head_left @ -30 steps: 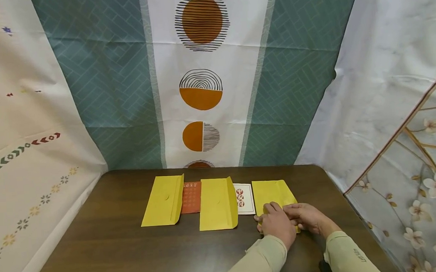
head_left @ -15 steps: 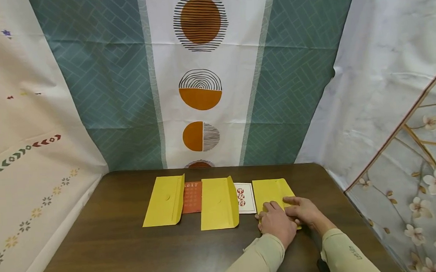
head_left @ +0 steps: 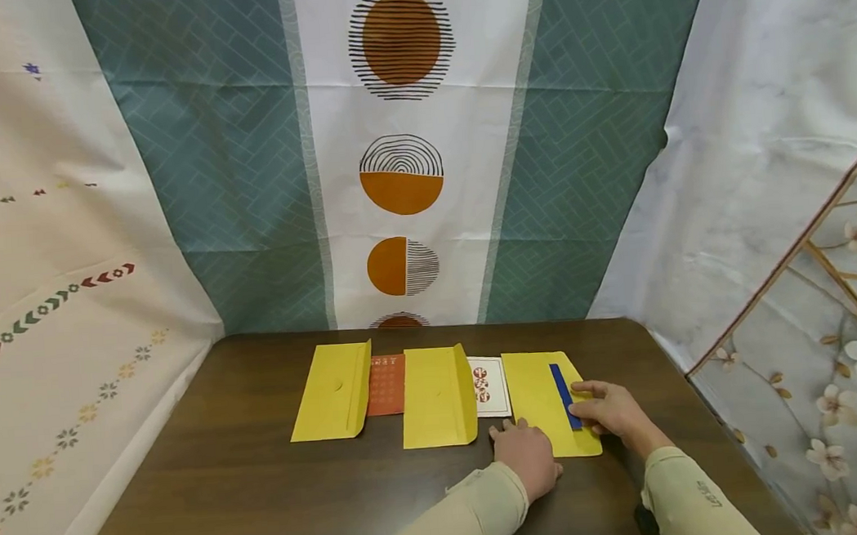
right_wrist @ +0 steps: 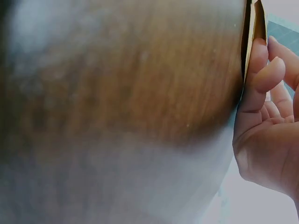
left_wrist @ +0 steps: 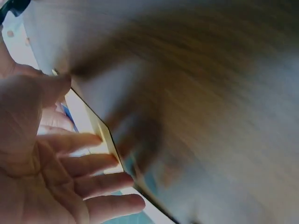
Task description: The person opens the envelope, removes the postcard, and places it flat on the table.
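Observation:
A yellow envelope (head_left: 535, 392) lies at the right of the table, a narrow blue strip (head_left: 565, 397) lying lengthwise along its right side. My right hand (head_left: 612, 410) is at the envelope's right edge, index finger and thumb apart, fingertips right beside the strip. In the right wrist view its fingers (right_wrist: 256, 58) lie along the envelope's edge (right_wrist: 251, 42). Near the lower left corner is my left hand (head_left: 526, 459), palm down. The left wrist view shows its fingers (left_wrist: 100, 182) straight and spread, with nothing between them.
Two more yellow envelopes, one far left (head_left: 329, 392) and one in the middle (head_left: 436, 398), lie in the row. A red card (head_left: 386, 385) and a white card (head_left: 490, 386) with red characters sit between envelopes. Patterned cloth (head_left: 402, 204) hangs behind the brown table (head_left: 266, 506).
My left hand has drawn back left and down, away from my right hand. The blue strip, not visible before, now shows on the right envelope. My right hand stays at its right side.

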{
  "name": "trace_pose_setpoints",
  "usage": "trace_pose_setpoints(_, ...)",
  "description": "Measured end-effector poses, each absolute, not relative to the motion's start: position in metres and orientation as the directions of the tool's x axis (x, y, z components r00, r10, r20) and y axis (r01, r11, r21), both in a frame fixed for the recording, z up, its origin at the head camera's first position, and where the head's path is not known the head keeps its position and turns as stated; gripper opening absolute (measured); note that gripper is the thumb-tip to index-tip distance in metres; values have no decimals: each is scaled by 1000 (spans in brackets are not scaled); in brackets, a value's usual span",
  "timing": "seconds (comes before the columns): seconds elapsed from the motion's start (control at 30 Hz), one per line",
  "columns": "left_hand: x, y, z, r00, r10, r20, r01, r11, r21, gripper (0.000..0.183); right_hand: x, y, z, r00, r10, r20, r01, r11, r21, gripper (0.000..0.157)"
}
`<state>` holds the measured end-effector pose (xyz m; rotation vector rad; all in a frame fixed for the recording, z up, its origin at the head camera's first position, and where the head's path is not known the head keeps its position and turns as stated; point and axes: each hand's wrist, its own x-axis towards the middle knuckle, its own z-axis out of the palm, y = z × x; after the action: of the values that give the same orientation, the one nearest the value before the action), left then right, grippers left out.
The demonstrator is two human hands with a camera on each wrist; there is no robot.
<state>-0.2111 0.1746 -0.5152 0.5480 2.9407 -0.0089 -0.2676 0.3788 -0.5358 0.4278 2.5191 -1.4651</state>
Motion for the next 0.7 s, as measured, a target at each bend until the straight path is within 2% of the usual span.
trace_pose_setpoints(0.13,-206,165,-512,-898,379,-222,393,919,-23,70,-268,377,-534,-938,142,-315,344,481,-807,59)
trace_pose_setpoints(0.37,-202,168,-515,-908,300,-292,301,953,42,83,-268,375,-533,-944,135,-300,325,528,-785,57)
trace_pose_setpoints(0.7,-200,173,-521,-930,255,-267,261,965,13,85,-268,384,-532,-946,169,-278,324,556,-765,54)
